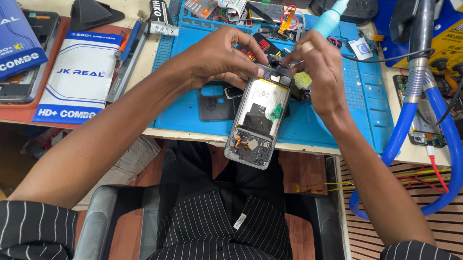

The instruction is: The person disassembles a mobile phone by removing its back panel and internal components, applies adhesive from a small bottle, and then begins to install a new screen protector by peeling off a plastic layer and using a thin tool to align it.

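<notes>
Phone: the opened phone (pixel 258 121) lies back-up, insides bared, its near end hanging past the worktop (pixel 314 144) edge over the person's lap, its far end held between both hands.
Left hand: the left hand (pixel 219 59) has its grip closed on the phone's far left corner, fingers pinching the frame.
Right hand: the right hand (pixel 317 71) grasps a light-blue tool (pixel 331 17) and presses at the phone's far right corner; what the fingertips do there is hidden.
Mat: the blue mat (pixel 346 114) lies under both hands, a dark phone case (pixel 217 101) just left of the phone.
Risk: I judge the overhang the main hazard; if either grip loosens, the phone could tip off the edge. A slip of the tool could nick the battery or a green part near mid-phone.
Room: open mat shows right of the right hand; left of the left hand stand packets (pixel 80 76) and tools (pixel 131 53).
Far side: small parts (pixel 221 2) crowd beyond the hands; a blue hose (pixel 452 134) loops well right.
</notes>
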